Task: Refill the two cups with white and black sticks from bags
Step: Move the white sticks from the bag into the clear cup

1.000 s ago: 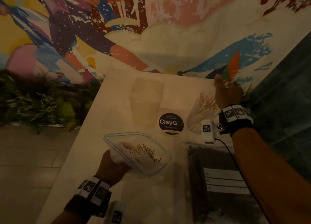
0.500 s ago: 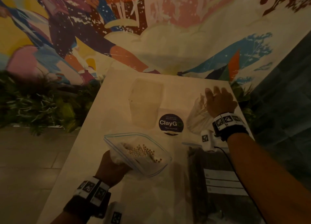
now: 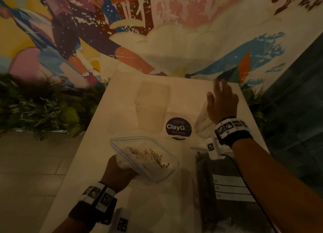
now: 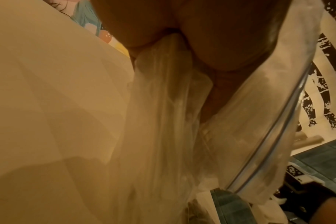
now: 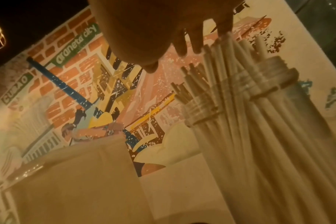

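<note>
My left hand (image 3: 120,169) grips the near-left side of a clear zip bag (image 3: 145,157), which is held with its mouth open and white sticks (image 3: 148,156) inside. The left wrist view shows the same bag (image 4: 182,121) bunched under the hand (image 4: 201,37). Over the right cup (image 3: 201,122) my right hand (image 3: 221,96) lies flat, its fingers straight. In the right wrist view this cup (image 5: 259,136) is packed with white sticks and the fingertips (image 5: 197,45) touch their tops. A second clear cup (image 3: 153,106) stands empty at the back centre. The bag of black sticks (image 3: 227,189) lies at the front right.
All of it sits on a white table (image 3: 108,145) with a round dark ClayGo sticker (image 3: 178,127) between the cups. Plants (image 3: 43,110) line the left side, a painted wall (image 3: 157,31) rises behind, and dark tiles (image 3: 297,92) lie to the right.
My right hand came down from above the right cup onto the stick tops and opened flat, hiding the sticks from the head view. The left hand and its bag stayed put.
</note>
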`<state>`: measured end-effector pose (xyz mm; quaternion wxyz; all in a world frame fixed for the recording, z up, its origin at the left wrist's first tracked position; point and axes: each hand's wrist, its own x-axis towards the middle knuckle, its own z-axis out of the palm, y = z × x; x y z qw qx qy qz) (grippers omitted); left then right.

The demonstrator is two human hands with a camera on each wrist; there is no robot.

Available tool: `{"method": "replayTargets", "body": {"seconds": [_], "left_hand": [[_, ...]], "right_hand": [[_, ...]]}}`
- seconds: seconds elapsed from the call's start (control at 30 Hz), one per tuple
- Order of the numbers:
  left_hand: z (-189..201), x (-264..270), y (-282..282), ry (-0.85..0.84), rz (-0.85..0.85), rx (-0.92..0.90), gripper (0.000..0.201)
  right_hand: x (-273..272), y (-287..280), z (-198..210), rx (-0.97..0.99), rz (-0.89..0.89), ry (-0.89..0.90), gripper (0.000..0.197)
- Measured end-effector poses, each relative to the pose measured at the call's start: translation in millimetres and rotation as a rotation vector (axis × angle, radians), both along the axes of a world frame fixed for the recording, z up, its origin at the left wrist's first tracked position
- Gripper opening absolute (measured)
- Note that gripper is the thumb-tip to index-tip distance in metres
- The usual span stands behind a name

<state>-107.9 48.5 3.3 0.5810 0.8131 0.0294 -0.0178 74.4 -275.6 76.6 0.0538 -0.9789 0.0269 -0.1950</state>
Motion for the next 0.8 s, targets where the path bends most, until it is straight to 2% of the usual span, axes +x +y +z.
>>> {"method": "replayTargets", "body": {"seconds": [0.07,0.13,0.2,0.27,0.33,0.37,0.43,0.5,0.57,0.63,0.7,0.8], "left_hand": [[2,0,-1,-0.004,0.001,-0.015,0.056],[3,0,-1,-0.010,-0.005,-0.016,0.054],[3,0,0,-0.017,-0.005,-0.030,0.051],[4,0,0,-0.023,-0.032,-0.021,0.050],[6,0,-3,-0.019,-0.042,-0.011,0.051],[8,0,-4,-0.013,-0.022,-0.025,0.048],[8,1,-5,-0.015,-0.015,-0.054,0.047],[5,3,-5,-0.026,-0.051,-0.064,0.050],[5,4,-4,-0.061,-0.066,-0.067,0.047],[9,7,-6,-0.097,-0.102,-0.062,0.049],[13,9,-9,-0.110,-0.165,-0.062,0.060],[11,11,-9,-0.066,-0.214,-0.087,0.064]], "right_hand": [[0,1,0,-0.115,-0.060,0.280,0.055],[-1,3,0,-0.133,-0.109,0.391,0.060],[-7,9,8,-0.109,-0.092,0.311,0.065],[-21,18,17,-0.013,0.037,0.079,0.062],[-46,33,24,0.250,0.262,-0.083,0.047],[-62,43,25,0.380,0.357,-0.046,0.036],[-96,61,24,0.529,0.478,0.215,0.025],[-126,74,16,0.600,0.573,0.562,0.042],[-147,83,4,0.579,0.649,0.759,0.063],[-160,94,-6,0.544,0.694,0.698,0.072],[-165,106,-16,0.604,0.698,0.572,0.064],[-165,120,-30,0.660,0.630,0.477,0.053]]}}
